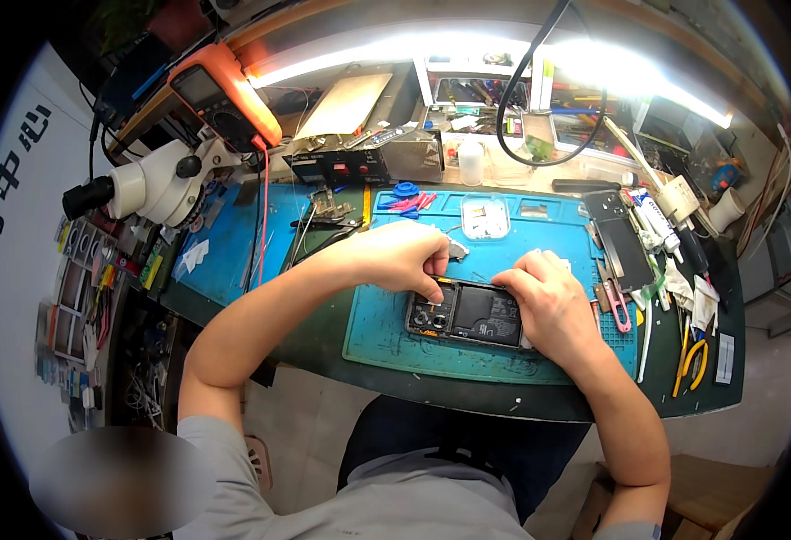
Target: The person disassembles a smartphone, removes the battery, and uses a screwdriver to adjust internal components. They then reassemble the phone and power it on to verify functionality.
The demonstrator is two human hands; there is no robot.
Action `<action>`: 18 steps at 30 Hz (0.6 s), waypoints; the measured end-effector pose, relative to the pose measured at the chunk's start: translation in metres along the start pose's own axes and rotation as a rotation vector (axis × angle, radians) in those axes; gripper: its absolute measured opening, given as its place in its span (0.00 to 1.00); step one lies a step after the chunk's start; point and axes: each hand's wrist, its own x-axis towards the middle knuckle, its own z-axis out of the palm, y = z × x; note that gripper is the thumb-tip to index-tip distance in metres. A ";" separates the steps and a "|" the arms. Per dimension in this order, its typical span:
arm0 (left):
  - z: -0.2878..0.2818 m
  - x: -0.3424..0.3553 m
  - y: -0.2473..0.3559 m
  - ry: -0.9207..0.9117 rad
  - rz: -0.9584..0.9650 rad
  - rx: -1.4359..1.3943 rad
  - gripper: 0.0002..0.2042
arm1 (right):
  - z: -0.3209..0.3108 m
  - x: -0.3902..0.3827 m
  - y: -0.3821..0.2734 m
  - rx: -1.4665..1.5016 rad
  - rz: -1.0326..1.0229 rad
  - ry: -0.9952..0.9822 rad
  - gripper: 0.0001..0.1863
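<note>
A person's two hands work at an opened phone, which lies sideways right between the fingers of both, over a blue mat. The left hand reaches down from above the phone's left end, its thumb and index finger bent close together at the upper edge, just above the round camera lenses; whether these fingers pinch some small part or only press there, one cannot tell. The right hand has its fingers closed around the phone's right end, gripping it beside the black battery, which sits between the two sets of fingers. Just behind the left fingers lies a small silvery piece, and farther beyond them stands a clear plastic box, with red and blue tools to its left. To the right of the right fingers are a dark flat panel, a pink-handled tool and, farther off, yellow-handled pliers on the dark green surface. Well to the left of the left fingers stand a white microscope and, farther back, an orange multimeter.
</note>
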 end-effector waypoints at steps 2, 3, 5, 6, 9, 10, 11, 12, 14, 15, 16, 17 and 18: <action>0.001 -0.002 0.000 0.026 0.029 0.018 0.20 | -0.001 0.000 -0.001 0.002 -0.004 0.009 0.15; 0.001 -0.004 0.001 0.039 0.043 0.027 0.19 | -0.001 0.000 -0.001 0.003 -0.006 0.014 0.15; 0.002 -0.004 0.002 0.046 0.053 0.032 0.19 | -0.001 0.000 -0.001 0.012 0.005 0.024 0.15; 0.002 -0.004 0.002 0.050 0.058 0.034 0.19 | -0.001 0.000 -0.001 0.016 0.011 0.029 0.15; 0.005 -0.006 -0.003 0.069 0.083 0.015 0.19 | -0.001 0.000 -0.001 0.018 0.011 0.026 0.14; 0.006 -0.006 -0.006 0.072 0.091 0.005 0.19 | -0.001 0.000 -0.001 0.025 0.008 0.029 0.14; 0.007 -0.006 -0.008 0.075 0.099 -0.005 0.19 | -0.001 0.001 -0.001 0.032 0.005 0.033 0.14; 0.008 -0.007 -0.009 0.078 0.108 -0.015 0.19 | -0.001 0.001 -0.001 0.038 0.003 0.036 0.13; 0.010 -0.006 -0.010 0.092 0.114 -0.008 0.19 | -0.003 0.001 -0.001 0.054 0.014 0.026 0.12; 0.011 -0.007 -0.009 0.099 0.117 -0.004 0.19 | -0.003 0.001 -0.001 0.062 0.019 0.021 0.11; 0.011 -0.007 -0.009 0.103 0.117 -0.007 0.19 | -0.004 0.001 -0.002 0.075 0.024 0.025 0.10; 0.012 -0.008 -0.009 0.108 0.117 -0.011 0.19 | -0.005 0.002 -0.003 0.089 0.029 0.030 0.10; 0.013 -0.008 -0.008 0.113 0.117 -0.014 0.19 | -0.006 0.002 -0.004 0.102 0.034 0.034 0.09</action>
